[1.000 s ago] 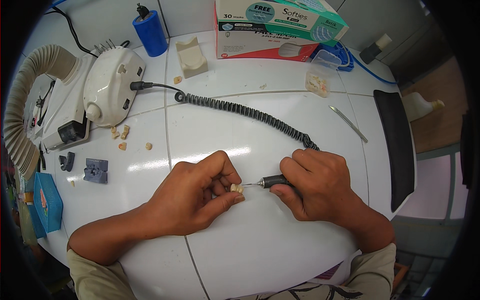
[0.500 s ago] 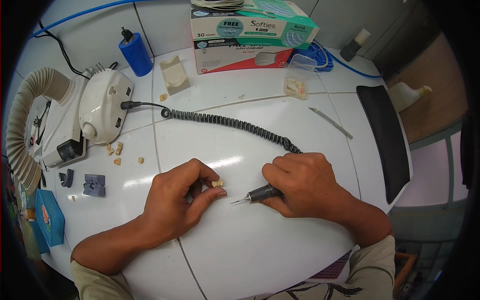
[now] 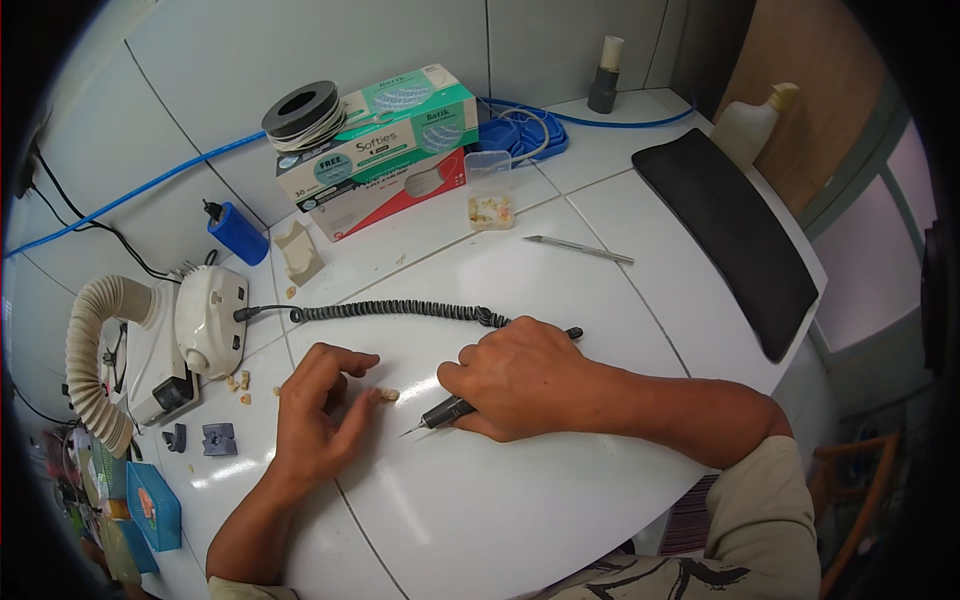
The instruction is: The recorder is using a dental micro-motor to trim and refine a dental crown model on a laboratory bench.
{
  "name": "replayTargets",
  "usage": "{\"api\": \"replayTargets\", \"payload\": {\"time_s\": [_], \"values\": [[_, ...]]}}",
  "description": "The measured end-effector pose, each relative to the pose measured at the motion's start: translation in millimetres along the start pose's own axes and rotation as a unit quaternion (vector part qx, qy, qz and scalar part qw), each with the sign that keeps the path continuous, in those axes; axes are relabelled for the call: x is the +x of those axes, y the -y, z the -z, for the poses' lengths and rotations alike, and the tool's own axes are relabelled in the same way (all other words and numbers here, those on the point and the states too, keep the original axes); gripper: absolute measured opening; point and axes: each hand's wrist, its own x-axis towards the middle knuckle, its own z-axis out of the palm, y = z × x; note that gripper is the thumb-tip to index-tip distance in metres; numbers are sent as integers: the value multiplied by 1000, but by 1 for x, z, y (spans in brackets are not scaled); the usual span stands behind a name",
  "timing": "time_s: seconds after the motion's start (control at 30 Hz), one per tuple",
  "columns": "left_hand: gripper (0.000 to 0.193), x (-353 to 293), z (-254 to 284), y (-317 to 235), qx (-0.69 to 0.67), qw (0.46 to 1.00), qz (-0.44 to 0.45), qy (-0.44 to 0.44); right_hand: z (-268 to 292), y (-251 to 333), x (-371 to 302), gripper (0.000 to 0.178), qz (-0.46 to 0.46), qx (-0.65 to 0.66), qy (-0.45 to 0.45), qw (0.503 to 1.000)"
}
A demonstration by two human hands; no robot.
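Observation:
My left hand (image 3: pixel 318 412) hovers over the white tabletop with its thumb and forefinger apart. At the thumb's tip is a small cream, tooth-like piece (image 3: pixel 389 395), which appears to lie on the table; whether the thumb touches it I cannot tell. My right hand (image 3: pixel 520 380) is closed around a black rotary handpiece (image 3: pixel 447 412). Its thin metal bur points left and down, just to the right of my left wrist and thumb. A black coiled cord (image 3: pixel 400 310) runs from the handpiece's back end to a white control box (image 3: pixel 212 320) on the left.
Several cream pieces (image 3: pixel 245 380) and grey blocks (image 3: pixel 219 440) lie left, by a ribbed hose (image 3: pixel 88 360). Behind stand stacked mask boxes (image 3: pixel 390 150), a small clear box (image 3: pixel 490 212) and a blue cylinder (image 3: pixel 238 235). A metal knife (image 3: pixel 580 249) and black mat (image 3: pixel 730 240) lie right.
My left thumb and forefinger have parted from the cream piece, which was pinched between them. The handpiece stays in my right hand. The whole view has shifted and tilted.

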Motion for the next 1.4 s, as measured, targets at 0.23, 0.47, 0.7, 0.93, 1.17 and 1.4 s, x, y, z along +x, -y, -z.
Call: {"api": "replayTargets", "payload": {"time_s": [0.23, 0.47, 0.7, 0.93, 1.17, 1.4], "values": [[14, 114, -44, -25, 77, 970, -230, -5, -2, -2, 0, 43, -11, 8, 10, 1000], [11, 216, -84, -27, 237, 942, -233, 45, -2, 3, -2, 42, 14, 18, -27, 999], [10, 235, -91, -36, 230, 944, -205, 115, -7, -2, -2, 41, 13, 19, -31, 999], [10, 241, -93, -42, 263, 935, -189, 143, -9, -3, -3, 40, 22, 27, -52, 998], [12, 244, -98, -40, 252, 933, -200, 158, -9, -5, -5, 41, 24, 32, -60, 997], [8, 243, -93, -38, 246, 933, -210, 160, -3, 0, -3, 42, 16, 29, -26, 999]]}}
